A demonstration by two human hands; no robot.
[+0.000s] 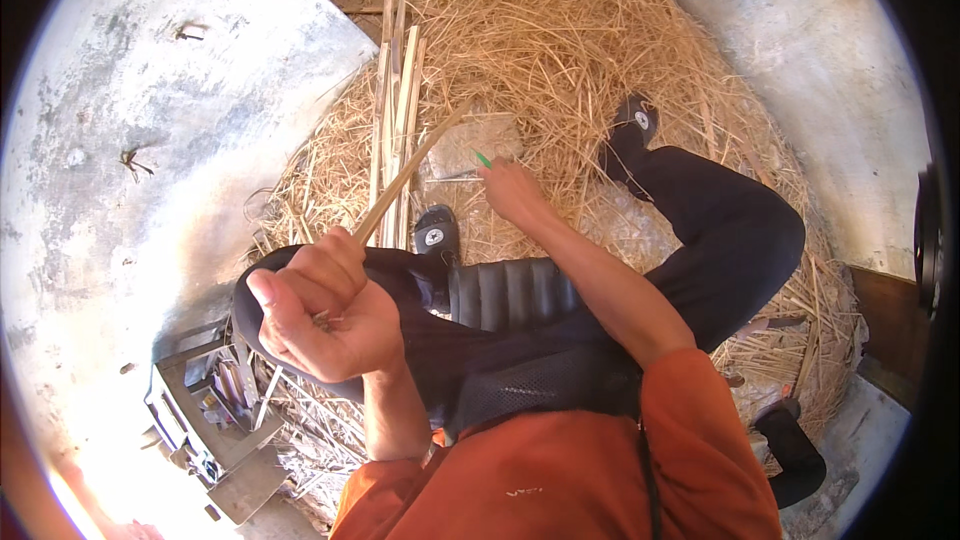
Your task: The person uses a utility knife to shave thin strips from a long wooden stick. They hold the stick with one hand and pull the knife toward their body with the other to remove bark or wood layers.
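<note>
My left hand (330, 315) is closed around the near end of a long, flat bamboo strip (405, 175), raised over my left knee. The strip slants away to the right, its far end near a pale stone block (462, 152) on the floor. My right hand (510, 190) is closed on a small tool with a green part (483, 158) showing past the fingers, just over the block. What kind of tool it is cannot be made out. A thin greyish line lies beside this hand. Several split bamboo strips (388, 110) lie lengthwise left of the block.
Straw-like shavings (560, 20) cover the floor, heaped at the far side. Pale walls (180, 70) (800, 60) rise on both sides. My legs in dark trousers (735, 220) are spread around a black padded seat (515, 292). An open box of small items (215, 400) stands at lower left.
</note>
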